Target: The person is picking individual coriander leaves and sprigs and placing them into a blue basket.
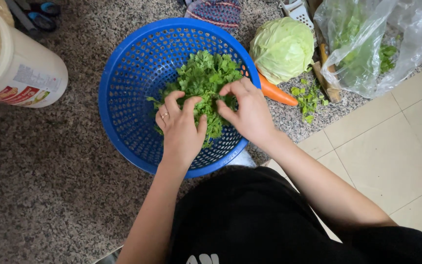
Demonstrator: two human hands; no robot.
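Both hands, the left hand (180, 128) and right hand (246, 111), pinch their grip on the leafy green herbs (203, 78) heaped in the blue perforated colander (123, 88) on the speckled worktop (50, 161), which keeps the loose leaves contained, a cabbage (282, 48) and carrot (275, 93) just right.

The colander (123, 93) is seen to be of blue plastic, perforated and faintly glossy. The herbs (206, 78) in it are leafy, frilled and matt. The counter (50, 181) is of speckled granite with a dull polish. At the far left a tub (25, 73) of smooth white plastic is shown, with a glossy paper label. The cabbage (282, 49) is waxy and veined, the carrot (275, 93) smooth. At the far right a bag (406, 34) of thin clear plastic is crinkled and shiny. The floor (396, 146) is of smooth cream tile.
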